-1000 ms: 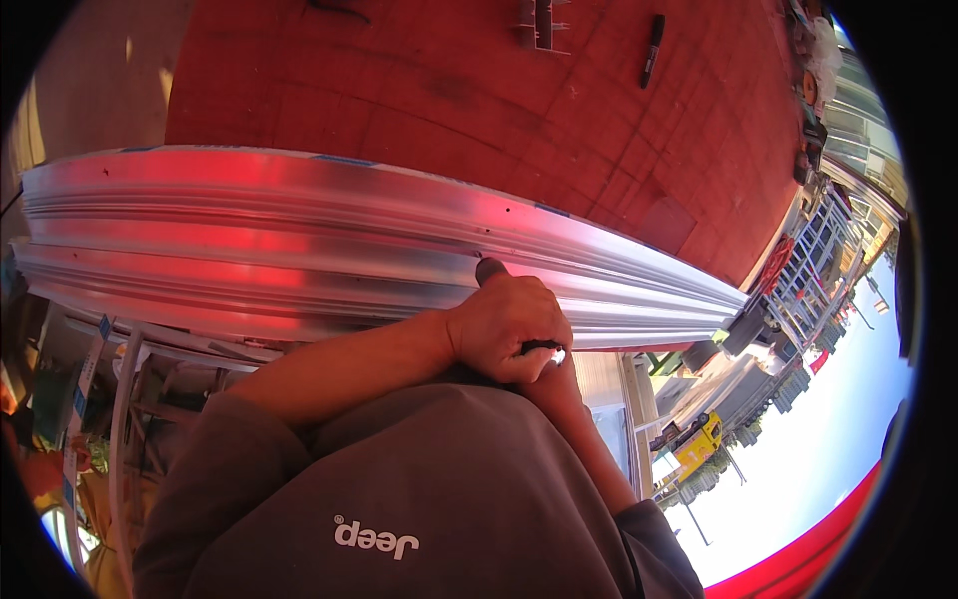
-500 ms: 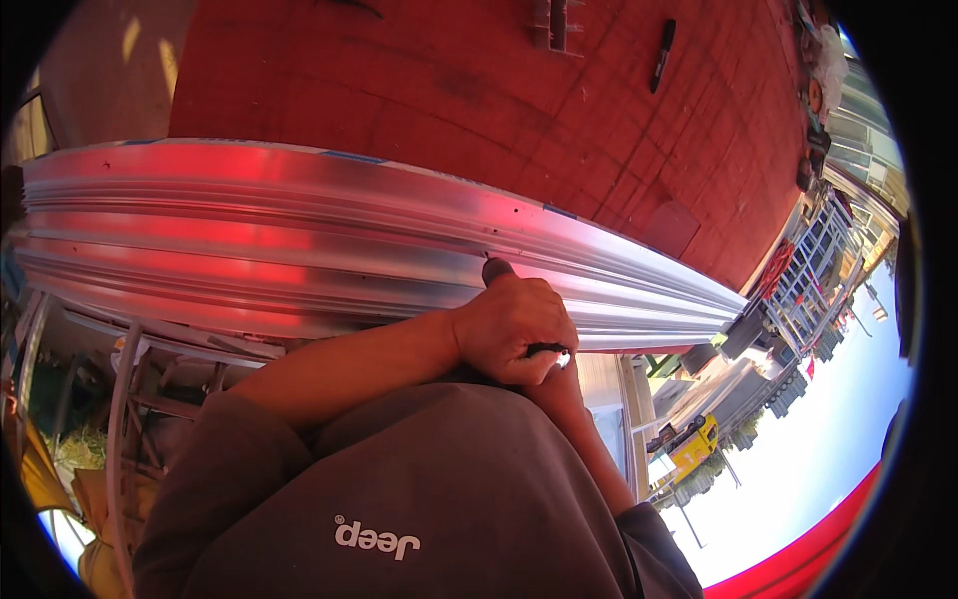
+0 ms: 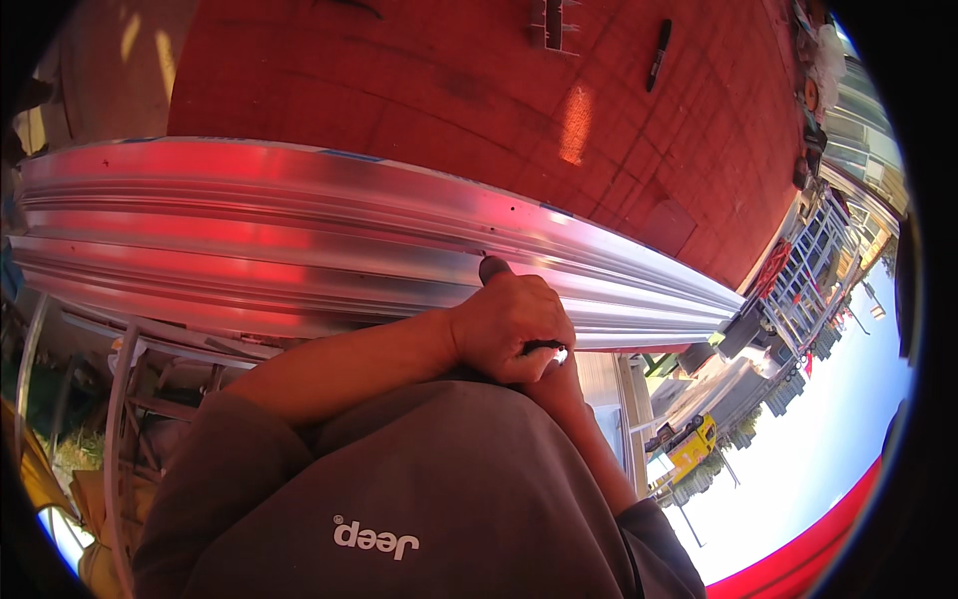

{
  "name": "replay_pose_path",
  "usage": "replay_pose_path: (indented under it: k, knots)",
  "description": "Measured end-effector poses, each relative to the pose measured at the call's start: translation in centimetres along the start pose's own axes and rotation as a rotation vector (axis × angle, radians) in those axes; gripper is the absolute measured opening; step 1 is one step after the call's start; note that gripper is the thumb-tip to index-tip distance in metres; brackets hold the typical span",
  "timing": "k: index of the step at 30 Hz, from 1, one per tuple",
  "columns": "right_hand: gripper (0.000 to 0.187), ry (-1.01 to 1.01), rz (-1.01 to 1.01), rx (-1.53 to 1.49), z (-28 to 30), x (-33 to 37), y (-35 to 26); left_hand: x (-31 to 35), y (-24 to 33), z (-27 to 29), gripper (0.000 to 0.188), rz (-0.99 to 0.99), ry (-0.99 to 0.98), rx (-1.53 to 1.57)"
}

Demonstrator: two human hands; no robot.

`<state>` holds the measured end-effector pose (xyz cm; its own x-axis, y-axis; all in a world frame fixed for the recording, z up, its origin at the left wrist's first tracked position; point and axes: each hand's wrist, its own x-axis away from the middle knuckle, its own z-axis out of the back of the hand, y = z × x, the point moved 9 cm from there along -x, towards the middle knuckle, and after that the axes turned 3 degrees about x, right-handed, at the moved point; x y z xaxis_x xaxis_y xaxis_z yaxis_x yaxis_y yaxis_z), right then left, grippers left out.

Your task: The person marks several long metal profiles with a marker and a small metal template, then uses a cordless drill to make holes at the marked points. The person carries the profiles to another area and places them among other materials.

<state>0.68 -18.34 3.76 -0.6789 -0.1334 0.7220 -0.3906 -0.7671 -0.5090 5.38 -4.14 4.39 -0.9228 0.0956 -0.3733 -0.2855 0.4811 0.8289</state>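
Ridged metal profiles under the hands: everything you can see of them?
The ridged metal profiles are long, silver and shiny, apparently bare aluminium, grooved lengthwise. They lie side by side, running left to right along the near side of the red work surface, with red tints on their left part. Blue strips show along the far edge, plus small dark spots, perhaps holes. A dark tool projecting from the left hand meets or nearly meets them; contact is unclear.
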Motion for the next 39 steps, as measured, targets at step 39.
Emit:
replay_pose_path:
  k: [39]
  knots:
    - [0.035,0.067,0.025,0.029,-1.6,3.2,3.9,2.5,-0.4,-3.8,0.02,0.091,-0.133,-0.085]
